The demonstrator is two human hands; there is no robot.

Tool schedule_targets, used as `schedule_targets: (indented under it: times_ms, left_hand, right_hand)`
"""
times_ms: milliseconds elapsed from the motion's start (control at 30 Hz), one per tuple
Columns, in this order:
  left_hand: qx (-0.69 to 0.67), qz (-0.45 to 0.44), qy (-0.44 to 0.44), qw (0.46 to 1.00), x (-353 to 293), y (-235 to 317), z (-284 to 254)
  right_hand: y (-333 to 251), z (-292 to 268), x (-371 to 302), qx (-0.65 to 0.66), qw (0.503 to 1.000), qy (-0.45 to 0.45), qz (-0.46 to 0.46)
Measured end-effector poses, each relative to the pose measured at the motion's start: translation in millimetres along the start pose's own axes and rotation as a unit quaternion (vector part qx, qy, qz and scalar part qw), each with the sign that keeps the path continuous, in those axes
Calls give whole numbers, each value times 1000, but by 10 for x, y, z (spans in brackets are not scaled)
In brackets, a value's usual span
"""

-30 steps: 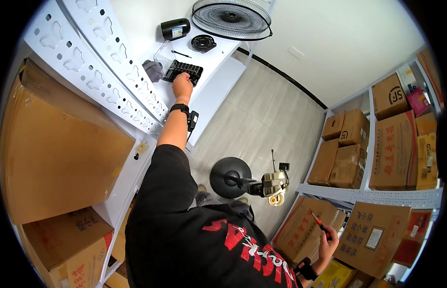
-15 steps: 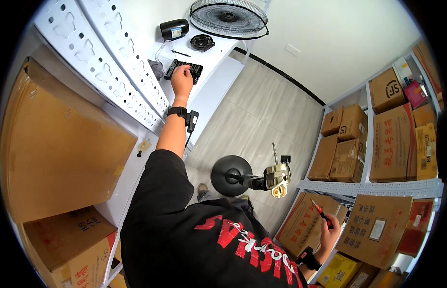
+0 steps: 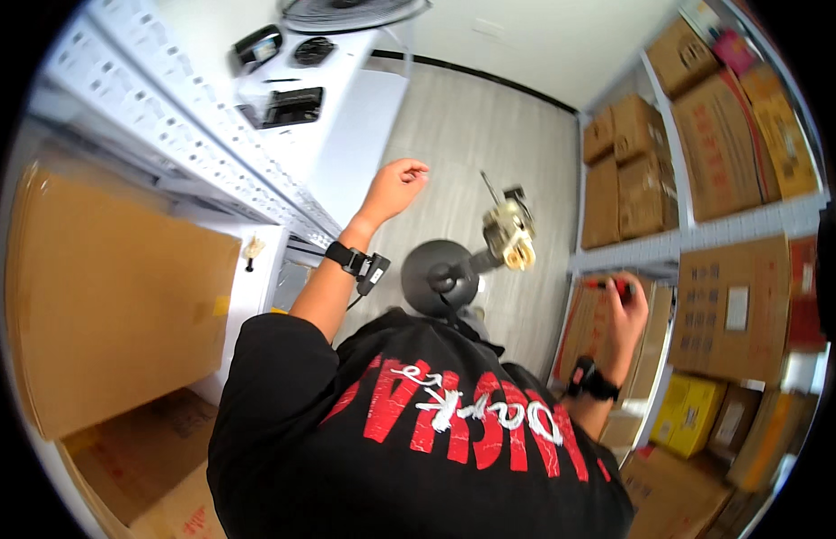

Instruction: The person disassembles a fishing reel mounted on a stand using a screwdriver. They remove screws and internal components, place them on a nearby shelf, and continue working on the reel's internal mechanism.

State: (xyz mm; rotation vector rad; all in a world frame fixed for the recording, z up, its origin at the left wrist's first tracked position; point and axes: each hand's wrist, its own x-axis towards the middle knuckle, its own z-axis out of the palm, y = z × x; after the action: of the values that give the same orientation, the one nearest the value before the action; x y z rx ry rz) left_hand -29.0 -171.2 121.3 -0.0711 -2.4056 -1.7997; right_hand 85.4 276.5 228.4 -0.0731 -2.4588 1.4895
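My left hand point(image 3: 397, 186) hangs over the floor beside the white shelf, fingers pinched together; anything held in them is too small to make out. My right hand point(image 3: 626, 305) is closed round the red and black handle of a screwdriver point(image 3: 624, 288), in front of the right-hand boxes. Between my hands stands a fan stand point(image 3: 425, 286) with a round black base. At its top is a bare fan motor point(image 3: 508, 232), with a cream round part and a thin shaft sticking out. A black bit case point(image 3: 294, 106) lies on the white shelf.
On the shelf point(image 3: 342, 90) are a black motor cover point(image 3: 257, 47), a round black part point(image 3: 314, 51), and a wire fan grille point(image 3: 351, 13) at the back. Racks with cardboard boxes point(image 3: 732, 305) stand right; a large box point(image 3: 122, 296) fills the left.
My left hand has left the bit case and come back toward the fan stand. My right hand, with the screwdriver, has risen in view. The view itself has shifted.
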Motion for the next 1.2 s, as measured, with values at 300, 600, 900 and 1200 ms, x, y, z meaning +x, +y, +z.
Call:
schedule_targets:
  times_ms: [300, 600, 900, 1200]
  left_hand:
    - [16, 10, -219, 975, -303, 378, 534]
    - [156, 163, -170, 959, -411, 663, 730]
    - [182, 289, -246, 907, -164, 745, 940]
    - [122, 235, -289, 920, -146, 757, 926]
  right_hand:
    - [40, 474, -123, 32, 990, -137, 22]
    - [191, 968, -229, -94, 988, -109, -54]
    - [222, 1384, -220, -157, 983, -89, -39]
    - [147, 1410, -218, -194, 978, -71, -37]
